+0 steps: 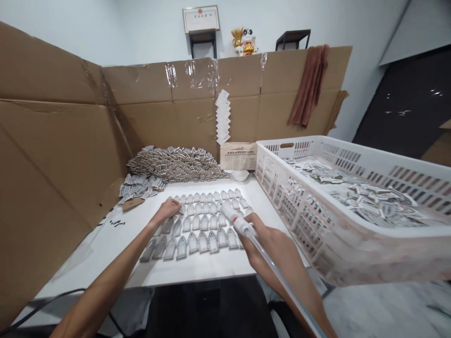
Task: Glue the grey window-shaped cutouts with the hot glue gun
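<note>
Rows of small grey arch-shaped metal pieces lie flat on the white table. My left hand rests fingers-down on the left end of the upper rows, touching pieces there. My right hand grips a white pen-like dispenser with a clear tube running back along my forearm. Its tip points at the pieces on the right side of the rows.
A white slotted plastic crate full of loose pieces stands at the right. A heap of stacked pieces sits at the back, beside a printed carton and a small white bowl. Cardboard walls enclose the left and back.
</note>
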